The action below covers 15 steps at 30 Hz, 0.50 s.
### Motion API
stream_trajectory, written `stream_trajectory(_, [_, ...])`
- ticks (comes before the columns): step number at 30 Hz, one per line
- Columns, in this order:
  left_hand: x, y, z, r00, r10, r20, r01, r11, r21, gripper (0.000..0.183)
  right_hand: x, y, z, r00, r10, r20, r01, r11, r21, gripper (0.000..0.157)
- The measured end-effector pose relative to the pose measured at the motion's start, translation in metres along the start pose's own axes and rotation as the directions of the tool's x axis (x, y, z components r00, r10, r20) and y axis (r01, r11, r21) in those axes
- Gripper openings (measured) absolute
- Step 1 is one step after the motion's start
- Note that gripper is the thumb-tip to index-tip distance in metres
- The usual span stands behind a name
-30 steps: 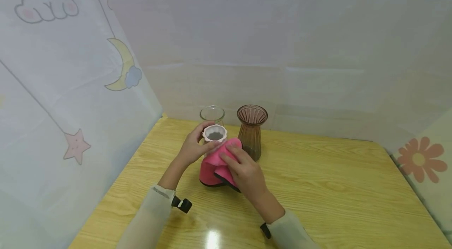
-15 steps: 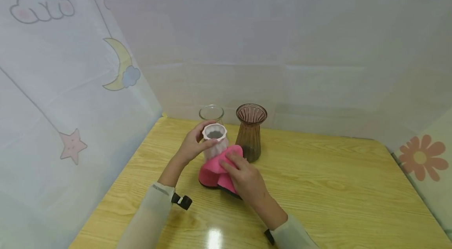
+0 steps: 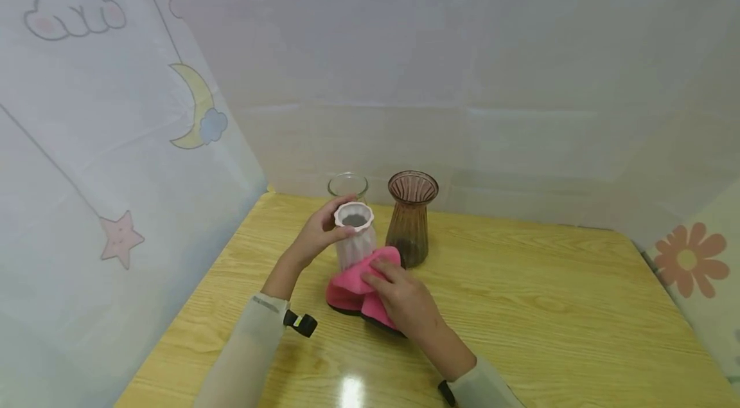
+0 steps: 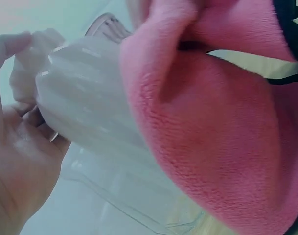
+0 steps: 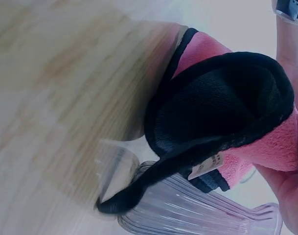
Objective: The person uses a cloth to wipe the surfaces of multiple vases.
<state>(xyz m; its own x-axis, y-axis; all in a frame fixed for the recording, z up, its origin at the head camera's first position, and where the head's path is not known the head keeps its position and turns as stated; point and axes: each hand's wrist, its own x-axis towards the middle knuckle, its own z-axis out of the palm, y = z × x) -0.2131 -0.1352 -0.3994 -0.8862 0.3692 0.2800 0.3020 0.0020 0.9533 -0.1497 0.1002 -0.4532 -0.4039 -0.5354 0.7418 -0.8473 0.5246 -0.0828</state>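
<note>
My left hand (image 3: 315, 238) grips a pale, ribbed vase (image 3: 360, 247) just below its scalloped rim. In the left wrist view the thumb and fingers curl round the narrow neck of the vase (image 4: 90, 98). A pink cloth (image 3: 349, 284) with dark edging is bunched against the lower front of the vase, hiding its base. My right hand (image 3: 409, 300) holds the cloth, fingers pressing it toward the vase. From the right wrist, the cloth's dark side (image 5: 217, 103) and a small white label (image 5: 206, 166) show; most of that hand (image 5: 288, 196) is cut off.
Right behind the pale vase stands a clear glass vase (image 3: 348, 184). A ribbed brownish-purple glass vase (image 3: 408, 234) is close to its right, near the cloth. The wood-grain table (image 3: 549, 311) meets a patterned sheet (image 3: 405, 74) at the back and left.
My right hand and the cloth have slid down the vase, slightly toward me, uncovering more of its side. The left hand keeps its grip near the rim, nearly still.
</note>
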Motion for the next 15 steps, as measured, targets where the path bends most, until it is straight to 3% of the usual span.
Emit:
stream_trajectory(3, [-0.001, -0.001, 0.005, 0.998, 0.04, -0.05, -0.035, 0.996, 0.086, 0.086, 0.002, 0.002, -0.005, 0.999, -0.015, -0.047, 0.016, 1.0, 0.024, 0.029])
stream_trajectory(5, [-0.002, 0.0, 0.01, 0.993, 0.057, -0.103, -0.039, 0.986, 0.164, 0.09, 0.006, 0.002, -0.01, 0.996, -0.027, -0.091, 0.03, 0.999, 0.04, 0.02])
stream_trajectory(7, [-0.002, 0.003, 0.016, 0.986, 0.057, -0.159, -0.019, 0.974, 0.227, 0.091, 0.012, 0.003, -0.016, 0.991, -0.037, -0.129, 0.044, 0.998, 0.05, 0.015])
stream_trajectory(9, [-0.003, 0.006, 0.02, 0.979, 0.037, -0.201, 0.018, 0.963, 0.267, 0.088, 0.018, 0.003, -0.021, 0.986, -0.044, -0.162, 0.052, 0.998, 0.047, 0.024])
stream_trajectory(11, [-0.002, 0.008, 0.022, 0.974, 0.019, -0.224, 0.049, 0.954, 0.295, 0.084, 0.024, 0.004, -0.025, 0.983, -0.043, -0.181, 0.051, 0.998, 0.04, 0.034])
stream_trajectory(15, [-0.001, 0.011, 0.021, 0.973, 0.004, -0.229, 0.069, 0.949, 0.309, 0.075, 0.032, 0.009, -0.029, 0.978, -0.043, -0.204, 0.051, 0.998, 0.032, 0.028])
